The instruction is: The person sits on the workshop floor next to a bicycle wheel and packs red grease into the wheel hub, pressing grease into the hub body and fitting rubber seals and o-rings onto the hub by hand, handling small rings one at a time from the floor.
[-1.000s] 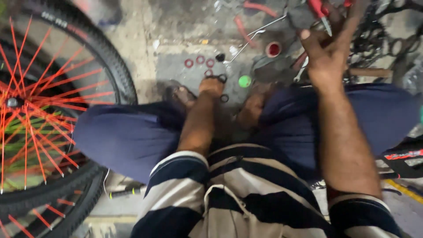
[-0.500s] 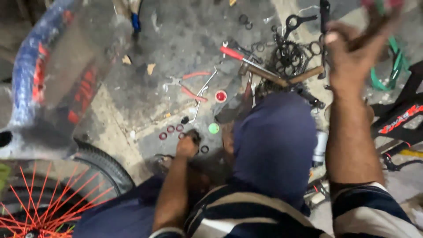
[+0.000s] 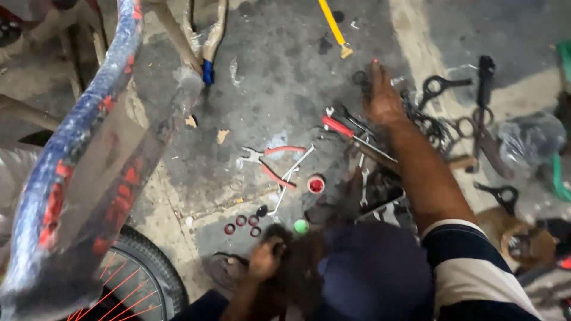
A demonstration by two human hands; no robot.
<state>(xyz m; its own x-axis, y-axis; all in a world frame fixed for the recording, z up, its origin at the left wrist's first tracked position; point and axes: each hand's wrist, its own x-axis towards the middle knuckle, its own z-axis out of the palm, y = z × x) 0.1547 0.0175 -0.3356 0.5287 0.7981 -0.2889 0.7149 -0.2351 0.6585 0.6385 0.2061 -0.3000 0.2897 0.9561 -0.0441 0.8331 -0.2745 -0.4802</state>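
Down from mid-air since half a second ago, my right hand (image 3: 383,98) spreads open over a black ring (image 3: 359,78) on the floor's far side, just left of the fingers; left hand (image 3: 266,257) curls near my foot, grip unclear.

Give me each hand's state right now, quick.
Left hand: down by the small dark rings on the floor; grip cannot be told.
Right hand: fingers open, reaching over the tools, holding nothing.

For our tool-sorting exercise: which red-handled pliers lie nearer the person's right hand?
The red-handled pliers just left of the right hand; the other pair lies farther left.
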